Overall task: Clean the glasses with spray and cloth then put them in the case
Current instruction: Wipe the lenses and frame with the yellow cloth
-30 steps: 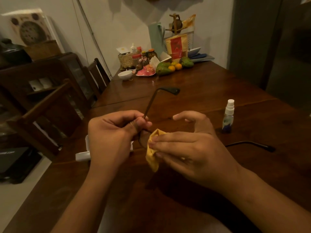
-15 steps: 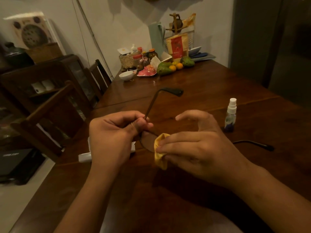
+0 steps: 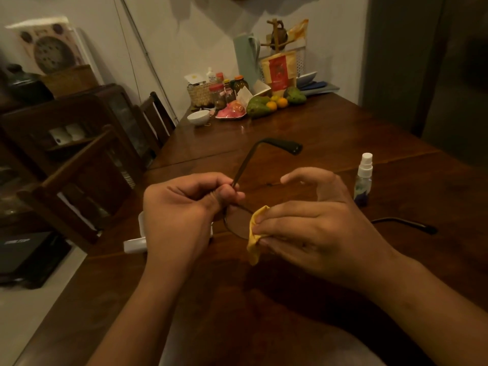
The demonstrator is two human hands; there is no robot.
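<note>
My left hand (image 3: 179,210) pinches the thin dark frame of the glasses (image 3: 237,223) at the hinge, above the table. One temple arm sticks up and away; the other arm's tip shows to the right of my right wrist. My right hand (image 3: 311,228) pinches a small yellow cloth (image 3: 254,233) over one lens, index finger raised. The lens nearer my left hand is bare. A small spray bottle (image 3: 364,180) with a white nozzle stands to the right. A white case (image 3: 134,244) lies behind my left hand, mostly hidden.
The dark wooden table (image 3: 290,299) carries fruit (image 3: 260,105), jars, a white bowl (image 3: 198,117) and a basket at its far end. Wooden chairs (image 3: 87,180) stand along the left side. A dark cabinet is at the right.
My right hand with the cloth has slid slightly right along the lens, baring more of the lens by my left hand. My left hand has kept its hold.
</note>
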